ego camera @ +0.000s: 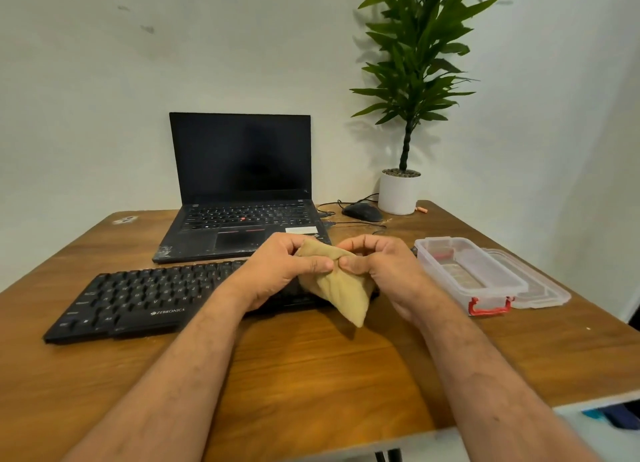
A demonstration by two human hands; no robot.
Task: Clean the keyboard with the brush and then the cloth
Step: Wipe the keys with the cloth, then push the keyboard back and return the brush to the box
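Softly folded, the tan cloth (337,288) hangs pinched between both hands, left hand (280,271) and right hand (384,271), just above the matte black Zebronics keyboard (145,299) on the glossy wooden counter (311,375).

Brand on keyboard: the black keyboard (138,299), in the lower left of the frame, carries "ZEBRONICS" in white letters with a small logo on its front edge, below the space bar.
Keyboard keys: the white marks are too blurred to read.
Laptop: the laptop (242,191), in the upper middle of the frame, has a white sticker at the right of its touchpad, but the print is too small to read.
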